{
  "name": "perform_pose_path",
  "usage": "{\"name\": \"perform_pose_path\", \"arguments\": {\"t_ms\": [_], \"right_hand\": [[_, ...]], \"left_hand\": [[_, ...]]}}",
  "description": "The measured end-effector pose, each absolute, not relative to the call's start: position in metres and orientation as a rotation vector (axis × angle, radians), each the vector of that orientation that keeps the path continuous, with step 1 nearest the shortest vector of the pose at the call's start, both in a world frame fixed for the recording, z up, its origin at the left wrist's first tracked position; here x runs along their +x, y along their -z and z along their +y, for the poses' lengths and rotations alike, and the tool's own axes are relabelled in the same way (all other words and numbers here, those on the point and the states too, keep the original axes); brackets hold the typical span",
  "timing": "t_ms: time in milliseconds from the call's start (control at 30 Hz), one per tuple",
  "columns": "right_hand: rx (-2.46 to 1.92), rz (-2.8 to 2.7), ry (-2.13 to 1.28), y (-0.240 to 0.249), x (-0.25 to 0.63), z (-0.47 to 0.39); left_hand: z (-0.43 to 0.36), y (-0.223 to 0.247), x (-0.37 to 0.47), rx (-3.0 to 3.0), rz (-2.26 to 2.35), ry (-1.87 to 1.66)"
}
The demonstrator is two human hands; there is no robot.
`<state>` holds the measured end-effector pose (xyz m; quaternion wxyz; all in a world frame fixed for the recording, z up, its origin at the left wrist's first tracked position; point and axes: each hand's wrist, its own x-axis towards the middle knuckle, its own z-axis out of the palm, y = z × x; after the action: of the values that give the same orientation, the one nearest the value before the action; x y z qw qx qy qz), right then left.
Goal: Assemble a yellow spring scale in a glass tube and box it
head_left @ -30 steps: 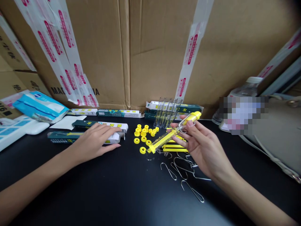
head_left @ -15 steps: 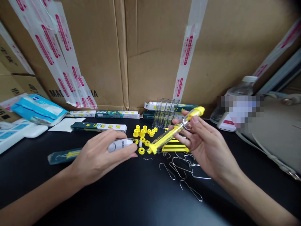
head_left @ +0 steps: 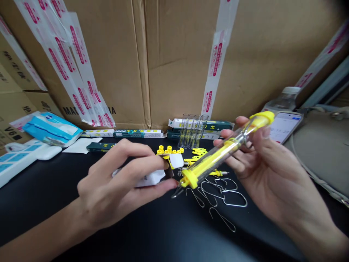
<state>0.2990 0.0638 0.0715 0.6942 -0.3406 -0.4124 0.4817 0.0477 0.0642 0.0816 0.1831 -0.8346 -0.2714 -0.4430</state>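
Observation:
My left hand (head_left: 122, 182) grips a small white cardboard box (head_left: 152, 178), its open end and white flap (head_left: 176, 161) facing right. Most of the box is hidden behind my fingers. My right hand (head_left: 261, 160) holds a spring scale (head_left: 215, 156), a clear tube with a yellow inner rod and yellow end caps. The scale is tilted, its lower cap and metal hook (head_left: 177, 191) close to the box's open end but outside it. Beyond and below the scale lie yellow collars (head_left: 169, 150), yellow rods (head_left: 199, 152) and bent wire hooks (head_left: 222, 218).
Clear tubes (head_left: 192, 131) stand upright before packed boxes (head_left: 137, 133) along a large cardboard carton (head_left: 180, 72). At left are a blue packet (head_left: 51, 127) and a white power strip (head_left: 24, 156). A phone (head_left: 286, 125), a bottle (head_left: 286, 98) and a grey bag (head_left: 324, 153) are at right.
My left hand has turned the box so its open end and flap now show. My right hand has brought the spring scale nearer the camera and to the right.

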Motion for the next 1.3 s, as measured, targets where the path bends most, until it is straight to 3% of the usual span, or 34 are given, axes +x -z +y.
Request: {"name": "perform_pose_path", "arguments": {"t_ms": [200,333,700,900,1000,1167,1300], "right_hand": [[-0.756,-0.89,-1.078,-0.065,0.302,0.067],[-0.686,-0.904,-1.113,-0.066,0.301,0.07],[-0.588,-1.037,-0.753,-0.156,0.299,0.072],[-0.608,-1.133,-0.795,-0.157,0.292,0.083],[-0.742,-1.108,-1.051,-0.135,0.286,0.091],[-0.873,-1.217,-1.309,-0.083,0.279,0.089],[-0.999,-1.46,-1.287,-0.065,0.271,0.072]], "left_hand": [[0.061,-0.093,0.057,-2.241,-0.902,1.448],[0.065,-0.094,0.062,-2.26,-0.736,1.608],[0.089,-0.107,0.08,-2.772,-1.272,1.761],[0.14,-0.129,0.081,-2.677,-1.49,2.682],[0.169,-0.126,0.069,-1.819,-1.829,3.72],[0.199,-0.105,0.044,-0.99,-1.99,4.013],[0.201,-0.092,0.041,-0.62,-1.793,4.122]]}}
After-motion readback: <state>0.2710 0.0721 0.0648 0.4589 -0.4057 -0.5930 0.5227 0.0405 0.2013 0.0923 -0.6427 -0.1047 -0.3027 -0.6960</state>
